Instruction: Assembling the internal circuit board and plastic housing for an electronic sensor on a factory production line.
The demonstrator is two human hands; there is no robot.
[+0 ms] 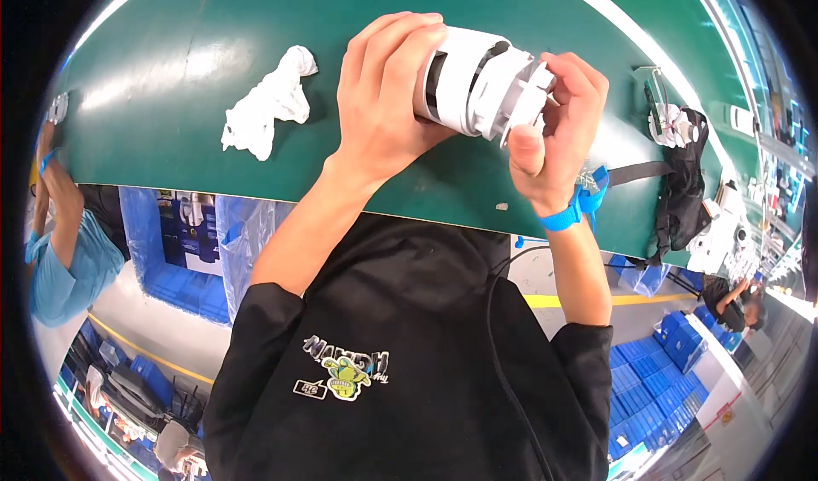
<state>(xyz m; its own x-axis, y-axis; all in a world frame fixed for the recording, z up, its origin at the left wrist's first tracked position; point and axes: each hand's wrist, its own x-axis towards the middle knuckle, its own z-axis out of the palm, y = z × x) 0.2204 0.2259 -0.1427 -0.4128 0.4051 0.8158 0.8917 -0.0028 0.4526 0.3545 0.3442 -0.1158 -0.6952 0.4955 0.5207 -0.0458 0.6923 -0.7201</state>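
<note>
Both my hands hold one white plastic cylinder [467, 85] above the green table [170, 55]. It has a dark slot in its side. My left hand [379, 97] wraps around its body from the left, fingers over the top. My right hand [558, 127] pinches the finned white end piece [521, 97] at the cylinder's right end, thumb pointing up in front of it. A blue strap [573, 213] circles my right wrist. My black shirt fills the lower middle of the view.
A crumpled white cloth [268, 106] lies on the table left of my hands. At the right edge hang a black bag [682, 187] and white parts [716, 234]. A co-worker's light blue sleeve [72, 264] is far left. Blue crates [656, 387] stand on the floor.
</note>
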